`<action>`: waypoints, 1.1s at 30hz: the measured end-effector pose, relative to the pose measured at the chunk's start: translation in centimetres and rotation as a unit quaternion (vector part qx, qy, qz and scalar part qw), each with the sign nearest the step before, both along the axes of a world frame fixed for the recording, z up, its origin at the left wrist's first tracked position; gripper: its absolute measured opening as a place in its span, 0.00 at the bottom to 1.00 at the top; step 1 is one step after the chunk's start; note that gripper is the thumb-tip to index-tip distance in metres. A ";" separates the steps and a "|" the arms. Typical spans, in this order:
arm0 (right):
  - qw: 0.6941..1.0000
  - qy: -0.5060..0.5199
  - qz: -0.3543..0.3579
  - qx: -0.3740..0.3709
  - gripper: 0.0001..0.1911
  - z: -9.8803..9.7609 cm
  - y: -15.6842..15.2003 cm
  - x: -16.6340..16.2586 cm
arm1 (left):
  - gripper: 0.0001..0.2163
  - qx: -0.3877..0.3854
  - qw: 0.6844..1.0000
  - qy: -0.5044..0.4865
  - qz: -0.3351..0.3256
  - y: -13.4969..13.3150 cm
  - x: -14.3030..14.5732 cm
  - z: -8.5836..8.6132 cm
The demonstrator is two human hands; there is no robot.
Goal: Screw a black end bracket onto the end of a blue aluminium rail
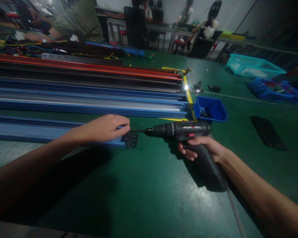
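My right hand point(203, 147) is closed round the grip of a black cordless drill point(188, 132), which lies level and points left. Its bit meets a black end bracket point(131, 139) on the end of a long blue rail point(39, 131) lying on the green table. My left hand point(106, 127) rests on top of that rail's end, fingers curled down at the bracket, pinching something I cannot make out next to the bit's tip.
A stack of long blue, grey and orange rails point(89, 89) lies beyond. A small blue bin point(211, 109) stands behind the drill. A black flat piece point(268, 133) lies at right, with teal point(253, 66) and blue point(275, 90) crates further back. People sit at far tables.
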State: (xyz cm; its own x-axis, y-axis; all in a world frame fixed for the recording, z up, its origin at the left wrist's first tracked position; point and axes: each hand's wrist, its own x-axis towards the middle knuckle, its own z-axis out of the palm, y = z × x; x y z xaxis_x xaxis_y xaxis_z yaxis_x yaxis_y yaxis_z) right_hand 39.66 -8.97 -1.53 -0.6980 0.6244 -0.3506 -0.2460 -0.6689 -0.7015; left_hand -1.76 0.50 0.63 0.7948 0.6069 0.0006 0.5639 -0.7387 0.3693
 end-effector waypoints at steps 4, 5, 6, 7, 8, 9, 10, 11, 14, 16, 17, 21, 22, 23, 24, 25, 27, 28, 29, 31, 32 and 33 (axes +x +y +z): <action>1.000 -0.002 -0.002 -0.003 0.16 0.1 0.0 0.0 | 0.20 0.007 1.000 0.000 -0.003 -0.1 0.1 0.1; 1.000 -0.002 -0.003 -0.005 0.16 0.2 0.0 0.0 | 0.20 0.007 1.000 0.000 -0.002 -0.1 0.1 0.1; 1.000 -0.002 -0.004 -0.008 0.16 0.2 0.0 0.0 | 0.20 0.007 1.000 0.000 -0.002 -0.1 0.1 0.1; 1.000 -0.004 -0.005 -0.009 0.16 0.2 -0.1 0.0 | 0.20 0.007 1.000 0.000 -0.001 -0.1 0.1 0.1; 1.000 -0.004 -0.006 -0.009 0.16 0.2 -0.1 0.0 | 0.20 0.007 1.000 0.000 0.000 -0.1 0.1 0.1; 1.000 -0.006 -0.006 -0.008 0.16 0.2 -0.1 0.0 | 0.20 0.006 1.000 0.001 0.000 0.0 0.1 0.1; 1.000 -0.007 -0.006 -0.005 0.16 0.2 -0.1 -0.1 | 0.20 0.005 1.000 0.000 -0.001 0.0 0.1 0.1; 1.000 -0.008 -0.006 -0.003 0.16 0.2 -0.2 -0.1 | 0.21 0.004 1.000 0.000 -0.002 0.0 0.1 0.0; 1.000 -0.007 -0.005 0.001 0.16 0.2 -0.2 -0.1 | 0.21 0.002 1.000 0.000 -0.003 0.0 0.0 -0.1; 1.000 -0.007 -0.005 0.002 0.16 0.2 -0.2 -0.1 | 0.21 0.001 1.000 0.000 0.001 0.0 -0.1 -0.1; 1.000 -0.007 -0.005 0.002 0.15 0.2 -0.2 -0.1 | 0.21 0.000 1.000 0.001 0.003 0.0 -0.1 -0.1; 1.000 -0.002 0.000 0.006 0.14 0.1 -0.2 0.0 | 0.21 -0.003 1.000 0.003 0.001 0.0 0.0 0.0; 1.000 0.000 0.002 0.008 0.14 0.1 -0.2 0.0 | 0.21 -0.002 1.000 0.002 0.000 0.0 0.0 0.0; 1.000 0.002 0.003 0.008 0.13 0.1 -0.1 0.0 | 0.21 -0.002 1.000 0.000 -0.001 0.0 0.0 0.0; 1.000 0.003 0.004 0.006 0.13 0.1 -0.1 0.0 | 0.21 -0.002 1.000 -0.001 -0.001 0.0 0.0 0.0; 1.000 0.004 0.005 0.003 0.13 0.1 -0.1 0.0 | 0.21 -0.001 1.000 -0.002 -0.001 0.0 0.0 0.0; 1.000 0.003 0.005 -0.003 0.14 0.1 -0.2 0.0 | 0.21 0.001 1.000 -0.003 0.000 0.0 0.0 0.0; 1.000 0.002 0.004 -0.005 0.14 0.1 -0.2 0.0 | 0.21 0.002 1.000 -0.003 0.001 0.0 0.1 0.0; 1.000 0.003 0.003 -0.005 0.13 0.1 -0.2 0.0 | 0.21 0.002 1.000 -0.003 0.002 0.0 0.1 0.0; 1.000 0.005 0.004 -0.004 0.13 0.1 -0.2 0.0 | 0.21 0.001 1.000 -0.003 0.002 -0.1 0.1 0.0; 1.000 0.007 0.005 -0.003 0.13 0.1 -0.2 0.0 | 0.21 0.000 1.000 -0.002 0.003 -0.1 0.1 0.1; 1.000 0.008 0.007 -0.001 0.13 0.0 -0.2 0.1 | 0.21 0.000 1.000 -0.001 0.003 -0.1 0.1 0.1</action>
